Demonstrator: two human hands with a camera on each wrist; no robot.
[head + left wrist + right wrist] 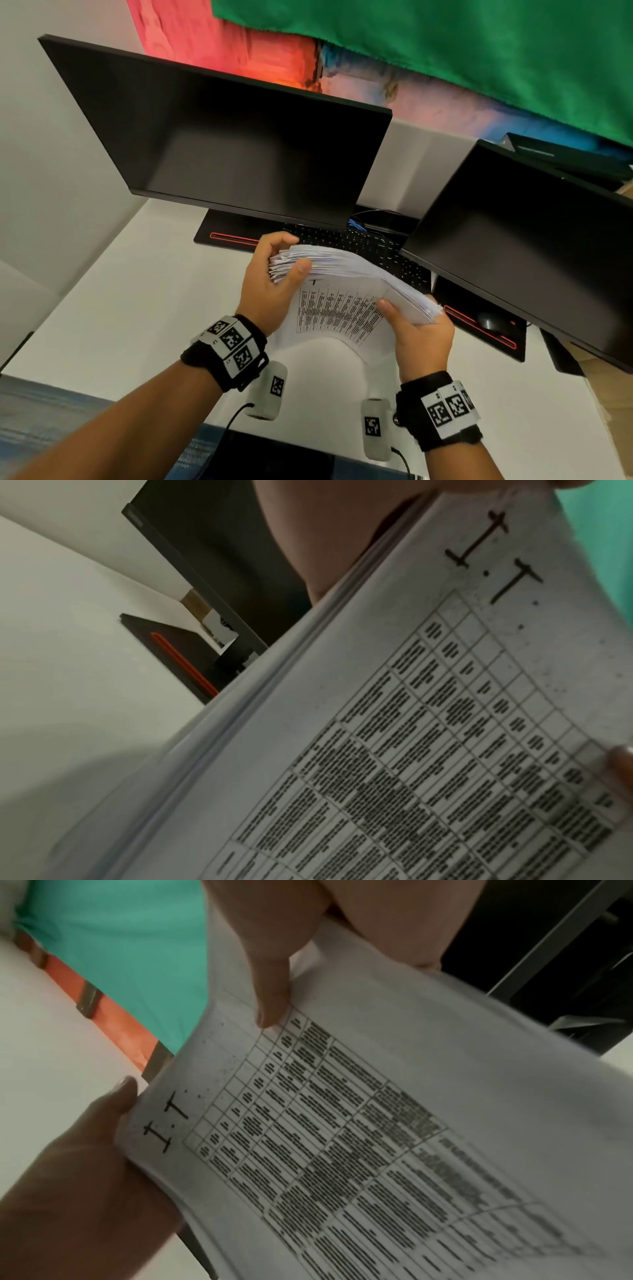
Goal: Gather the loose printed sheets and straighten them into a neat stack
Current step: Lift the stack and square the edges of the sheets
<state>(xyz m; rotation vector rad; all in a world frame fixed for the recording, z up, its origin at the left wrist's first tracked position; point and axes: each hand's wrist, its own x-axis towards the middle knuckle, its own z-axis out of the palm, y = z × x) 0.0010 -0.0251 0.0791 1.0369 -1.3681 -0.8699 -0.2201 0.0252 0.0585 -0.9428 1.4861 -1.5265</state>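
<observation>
A thick stack of white printed sheets [346,294] is held up on edge above the white desk [113,308], its near face showing a table of text. My left hand [274,274] grips the stack's left edge, thumb on the near face and fingers curled over the far side. My right hand [416,325] grips the right edge, thumb on the printed face. The sheet edges along the top are uneven and fanned. In the left wrist view the printed page [428,737] fills the frame. In the right wrist view the page [359,1137] lies under my right thumb [270,988].
Two dark monitors stand behind, one at the left [222,137] and one at the right [534,240]. A black keyboard [363,246] lies just behind the stack. A black mouse [491,320] rests on a black pad with red trim [479,329].
</observation>
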